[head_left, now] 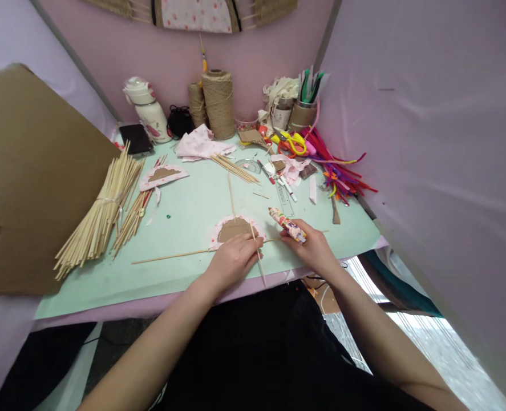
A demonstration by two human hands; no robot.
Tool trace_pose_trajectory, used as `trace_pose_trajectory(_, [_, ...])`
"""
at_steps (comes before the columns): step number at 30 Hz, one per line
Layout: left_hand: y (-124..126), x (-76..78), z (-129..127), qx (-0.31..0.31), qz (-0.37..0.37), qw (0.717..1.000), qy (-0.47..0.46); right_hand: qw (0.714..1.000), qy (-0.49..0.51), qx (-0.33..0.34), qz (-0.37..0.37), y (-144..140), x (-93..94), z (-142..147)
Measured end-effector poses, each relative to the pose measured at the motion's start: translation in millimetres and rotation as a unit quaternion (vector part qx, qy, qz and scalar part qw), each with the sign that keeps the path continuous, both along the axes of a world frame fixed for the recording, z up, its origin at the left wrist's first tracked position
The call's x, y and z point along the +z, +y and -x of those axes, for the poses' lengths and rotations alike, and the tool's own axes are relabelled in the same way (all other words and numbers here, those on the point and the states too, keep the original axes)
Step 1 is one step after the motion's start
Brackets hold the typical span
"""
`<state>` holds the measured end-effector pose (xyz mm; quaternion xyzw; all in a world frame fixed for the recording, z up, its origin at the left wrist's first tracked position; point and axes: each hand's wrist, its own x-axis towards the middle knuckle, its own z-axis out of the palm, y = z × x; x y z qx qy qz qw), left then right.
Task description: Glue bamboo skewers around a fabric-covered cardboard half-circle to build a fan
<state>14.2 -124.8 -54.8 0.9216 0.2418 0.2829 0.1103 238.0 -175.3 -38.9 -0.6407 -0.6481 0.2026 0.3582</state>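
A half-round piece of cardboard (234, 229) edged with pink-patterned cloth lies on the table near me. One thin wooden stick (231, 197) points away from its curved top, and another stick (171, 257) runs out to the left along its flat side. My left hand (235, 260) presses on its lower right part, fingers closed on a short slanting stick (259, 260). My right hand (310, 245) is wrapped round a floral-patterned tube-shaped tool (287, 225), its tip towards the cardboard. A stick end (325, 231) shows beyond that hand.
At left, a stick bundle (102, 205) leans by a big cardboard sheet (34, 171). A second cloth-edged half-round (164, 174) lies behind. Twine spools (218, 105), a white bottle (152, 114), yellow scissors (294, 142) and pipe cleaners (342, 171) stand or lie further back.
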Motion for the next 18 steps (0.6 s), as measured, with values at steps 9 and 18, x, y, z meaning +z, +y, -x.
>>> trace_pose_trajectory(9, [-0.6,-0.7,1.6,0.003,0.020,1.000,0.024,1.000,0.017,-0.014,-0.001,-0.2,-1.4,-0.1])
trace_pose_trajectory(18, [-0.4,-2.1,2.2,-0.033,-0.036,0.999,-0.008,0.997,0.059,-0.040,-0.013,-4.3,5.1,-0.6])
